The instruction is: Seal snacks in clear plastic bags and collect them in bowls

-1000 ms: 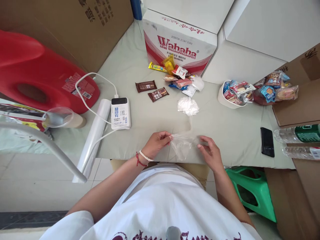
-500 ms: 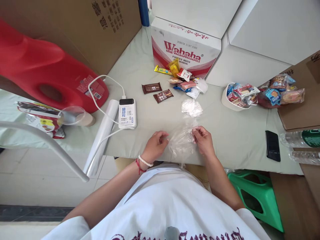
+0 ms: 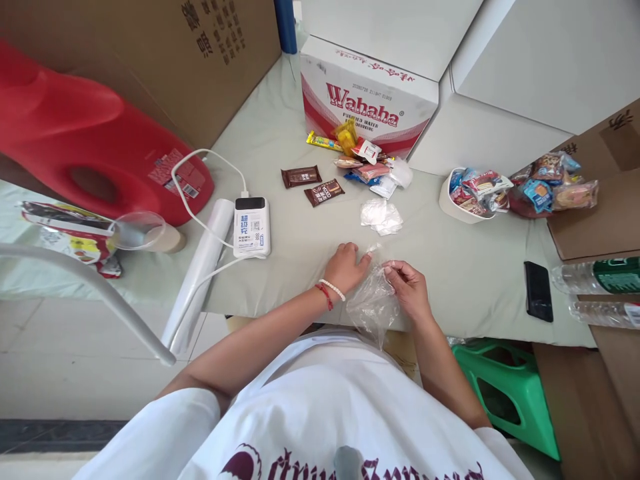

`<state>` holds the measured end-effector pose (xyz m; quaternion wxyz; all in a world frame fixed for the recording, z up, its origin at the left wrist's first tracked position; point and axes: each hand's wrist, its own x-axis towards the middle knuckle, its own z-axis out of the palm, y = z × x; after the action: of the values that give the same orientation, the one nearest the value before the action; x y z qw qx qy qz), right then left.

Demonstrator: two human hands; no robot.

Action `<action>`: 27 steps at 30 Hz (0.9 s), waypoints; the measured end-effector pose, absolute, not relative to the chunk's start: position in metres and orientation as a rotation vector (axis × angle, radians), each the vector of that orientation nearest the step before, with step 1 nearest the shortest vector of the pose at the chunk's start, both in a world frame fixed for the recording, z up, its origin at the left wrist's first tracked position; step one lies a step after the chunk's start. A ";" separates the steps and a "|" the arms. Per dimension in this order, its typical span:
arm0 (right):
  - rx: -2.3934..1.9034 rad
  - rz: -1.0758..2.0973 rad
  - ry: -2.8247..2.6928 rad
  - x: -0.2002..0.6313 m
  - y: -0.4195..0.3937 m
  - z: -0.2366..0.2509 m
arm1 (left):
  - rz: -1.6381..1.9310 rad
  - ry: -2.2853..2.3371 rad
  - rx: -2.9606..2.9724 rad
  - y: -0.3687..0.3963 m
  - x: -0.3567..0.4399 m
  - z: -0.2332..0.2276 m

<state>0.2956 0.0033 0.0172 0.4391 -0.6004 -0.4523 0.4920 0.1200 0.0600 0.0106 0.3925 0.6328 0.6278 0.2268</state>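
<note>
Cloth-covered table (image 3: 480,280), snacks (image 3: 363,163) beyond clear bag (image 3: 373,303).

The white-and-red carton (image 3: 367,100) reads "Wahaha" and "PURIFIED WATER"; other print is too small.

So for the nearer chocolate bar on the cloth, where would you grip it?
Take the nearer chocolate bar across its two long edges, coming straight down from above. It lies flat on the table cloth, slightly angled, apart from the other bar, so probably nothing blocks fingers on either side.
</note>
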 end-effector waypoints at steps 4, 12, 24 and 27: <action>-1.511 1.227 -1.103 0.300 -0.001 0.010 | 0.546 1.560 1.576 0.077 0.124 0.009; -1.529 1.217 -1.068 0.301 -0.002 0.006 | 0.625 1.512 1.518 0.100 0.139 0.004; -1.638 1.060 -0.873 0.340 -0.022 0.001 | 1.146 1.201 0.707 0.080 0.092 0.013; -1.630 1.081 -0.926 0.346 -0.022 0.000 | 1.140 1.231 0.589 0.082 0.091 0.024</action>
<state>0.3464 -0.0223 -0.0001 0.4696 -0.6650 -0.3777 0.4410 0.0906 0.0823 0.0242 0.6303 0.2573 0.5374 0.4977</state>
